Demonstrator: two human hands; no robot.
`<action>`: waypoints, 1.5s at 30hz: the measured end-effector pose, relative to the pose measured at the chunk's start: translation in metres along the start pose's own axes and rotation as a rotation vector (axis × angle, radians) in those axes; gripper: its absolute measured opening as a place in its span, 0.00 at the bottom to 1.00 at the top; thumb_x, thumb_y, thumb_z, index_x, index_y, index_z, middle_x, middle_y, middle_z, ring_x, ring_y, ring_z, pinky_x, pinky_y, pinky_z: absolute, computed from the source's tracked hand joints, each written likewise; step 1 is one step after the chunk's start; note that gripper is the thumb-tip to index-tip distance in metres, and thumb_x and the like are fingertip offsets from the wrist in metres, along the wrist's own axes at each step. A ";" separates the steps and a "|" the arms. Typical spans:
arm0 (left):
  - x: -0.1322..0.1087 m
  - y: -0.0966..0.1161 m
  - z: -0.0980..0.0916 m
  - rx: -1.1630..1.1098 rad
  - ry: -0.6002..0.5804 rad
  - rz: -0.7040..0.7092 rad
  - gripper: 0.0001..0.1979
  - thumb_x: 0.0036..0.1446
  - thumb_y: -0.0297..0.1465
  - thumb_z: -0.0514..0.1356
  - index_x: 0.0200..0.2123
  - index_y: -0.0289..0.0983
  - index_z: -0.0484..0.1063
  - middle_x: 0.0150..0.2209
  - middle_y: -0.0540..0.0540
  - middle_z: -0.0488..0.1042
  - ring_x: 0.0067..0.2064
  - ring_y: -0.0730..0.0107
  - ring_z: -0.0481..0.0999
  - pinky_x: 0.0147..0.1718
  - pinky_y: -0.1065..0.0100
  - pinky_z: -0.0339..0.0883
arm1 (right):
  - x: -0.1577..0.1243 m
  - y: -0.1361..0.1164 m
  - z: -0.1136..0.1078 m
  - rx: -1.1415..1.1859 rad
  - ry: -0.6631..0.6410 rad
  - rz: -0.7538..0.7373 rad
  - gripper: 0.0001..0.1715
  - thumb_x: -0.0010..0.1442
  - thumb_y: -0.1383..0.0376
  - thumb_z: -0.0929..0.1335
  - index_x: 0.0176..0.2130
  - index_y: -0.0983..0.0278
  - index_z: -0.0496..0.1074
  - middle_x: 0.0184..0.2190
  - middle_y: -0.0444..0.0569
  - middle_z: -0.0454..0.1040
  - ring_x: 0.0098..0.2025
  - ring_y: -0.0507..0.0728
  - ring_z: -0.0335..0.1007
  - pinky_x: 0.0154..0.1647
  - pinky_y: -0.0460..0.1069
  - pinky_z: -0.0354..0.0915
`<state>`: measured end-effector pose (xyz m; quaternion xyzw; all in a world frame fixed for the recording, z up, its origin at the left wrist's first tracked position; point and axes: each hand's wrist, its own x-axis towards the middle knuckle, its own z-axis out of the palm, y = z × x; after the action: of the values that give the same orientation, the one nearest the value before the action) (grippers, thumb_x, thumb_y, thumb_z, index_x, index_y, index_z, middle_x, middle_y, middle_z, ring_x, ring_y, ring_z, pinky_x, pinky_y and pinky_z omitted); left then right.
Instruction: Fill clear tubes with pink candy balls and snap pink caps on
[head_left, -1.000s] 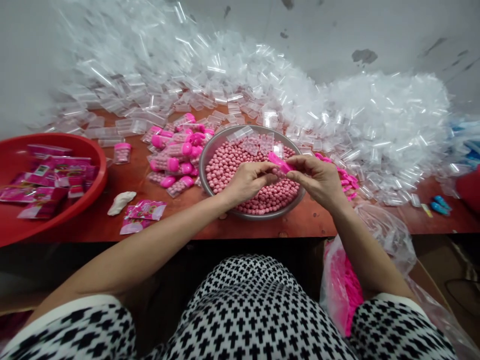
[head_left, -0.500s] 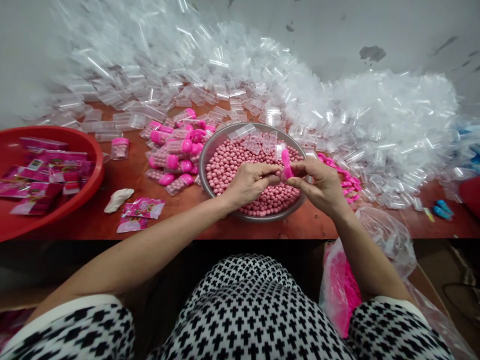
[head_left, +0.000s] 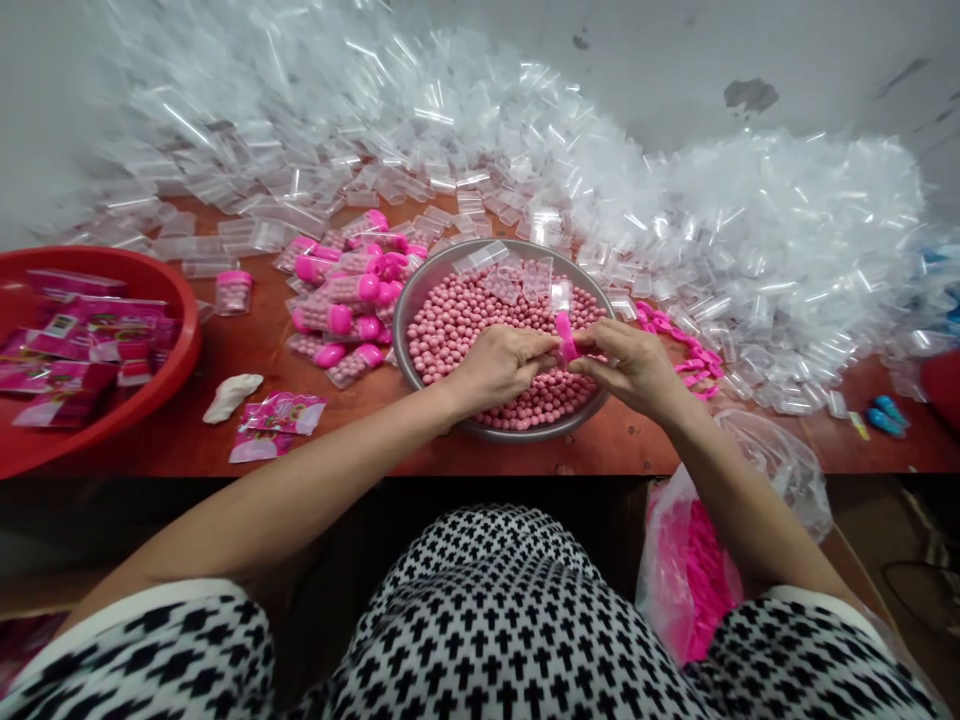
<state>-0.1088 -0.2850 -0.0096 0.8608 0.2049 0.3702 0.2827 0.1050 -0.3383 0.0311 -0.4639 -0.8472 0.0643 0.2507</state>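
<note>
Head view: right hand (head_left: 637, 365) pinches pink cap (head_left: 565, 337) above bead bowl (head_left: 400, 345); left hand (head_left: 499, 368) pinches probably a clear tube, mostly hidden. Looks like capping; next needs alignment, firm press.

The worn garment (head_left: 517, 620) is white cloth with a black cross print. Its short sleeves (head_left: 165, 650) end in plain white bands (head_left: 176, 592).

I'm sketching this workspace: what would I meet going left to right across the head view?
Red basin, small pink-lidded jar, pile of pink-capped containers, left hand, held pink piece, right hand, small blue pieces.
</note>
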 end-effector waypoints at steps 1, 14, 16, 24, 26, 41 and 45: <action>0.000 0.000 -0.001 0.025 -0.021 0.002 0.11 0.64 0.27 0.57 0.39 0.39 0.82 0.38 0.46 0.84 0.37 0.67 0.82 0.37 0.70 0.70 | 0.000 0.003 -0.001 -0.023 -0.017 0.006 0.12 0.63 0.60 0.71 0.47 0.60 0.75 0.43 0.51 0.78 0.45 0.60 0.75 0.43 0.52 0.70; 0.003 0.001 -0.004 -0.128 -0.097 -0.209 0.09 0.59 0.32 0.62 0.33 0.37 0.83 0.30 0.49 0.82 0.33 0.67 0.80 0.37 0.69 0.69 | 0.016 -0.017 -0.021 -0.444 -0.148 -0.316 0.31 0.67 0.68 0.65 0.66 0.52 0.62 0.67 0.48 0.66 0.73 0.64 0.53 0.71 0.66 0.53; 0.004 0.000 -0.005 -0.267 -0.075 -0.306 0.09 0.57 0.32 0.62 0.33 0.36 0.83 0.30 0.48 0.82 0.33 0.65 0.80 0.38 0.68 0.70 | 0.018 -0.017 -0.022 -0.484 -0.161 -0.322 0.24 0.69 0.67 0.64 0.63 0.57 0.67 0.61 0.51 0.73 0.68 0.63 0.62 0.68 0.63 0.59; 0.011 0.001 -0.004 -0.748 0.128 -0.565 0.12 0.49 0.34 0.66 0.34 0.32 0.81 0.31 0.47 0.80 0.32 0.70 0.75 0.35 0.68 0.70 | 0.004 -0.004 0.026 -0.340 0.084 0.002 0.43 0.66 0.53 0.67 0.70 0.69 0.53 0.59 0.66 0.71 0.61 0.69 0.69 0.60 0.64 0.69; 0.012 0.001 -0.003 -0.800 0.159 -0.584 0.11 0.48 0.34 0.67 0.32 0.32 0.81 0.30 0.47 0.79 0.31 0.72 0.74 0.35 0.69 0.69 | 0.005 -0.009 0.039 -0.338 0.124 0.062 0.50 0.63 0.51 0.69 0.71 0.72 0.49 0.61 0.69 0.68 0.63 0.72 0.66 0.62 0.66 0.67; 0.012 -0.002 -0.006 -0.866 0.230 -0.547 0.09 0.43 0.33 0.70 0.27 0.32 0.80 0.27 0.48 0.77 0.30 0.72 0.71 0.35 0.68 0.65 | 0.020 -0.015 0.064 -0.472 0.210 0.204 0.39 0.60 0.55 0.67 0.65 0.70 0.61 0.54 0.65 0.73 0.54 0.71 0.73 0.47 0.60 0.75; 0.013 -0.003 -0.002 -0.955 0.259 -0.633 0.15 0.38 0.35 0.74 0.30 0.32 0.80 0.30 0.47 0.79 0.32 0.72 0.74 0.38 0.66 0.67 | 0.020 -0.010 0.062 -0.308 0.213 0.170 0.48 0.61 0.52 0.68 0.71 0.67 0.49 0.64 0.64 0.67 0.66 0.70 0.63 0.63 0.64 0.67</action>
<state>-0.1019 -0.2748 -0.0036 0.4828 0.2953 0.4214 0.7086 0.0588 -0.3201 -0.0116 -0.5710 -0.7735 -0.0945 0.2584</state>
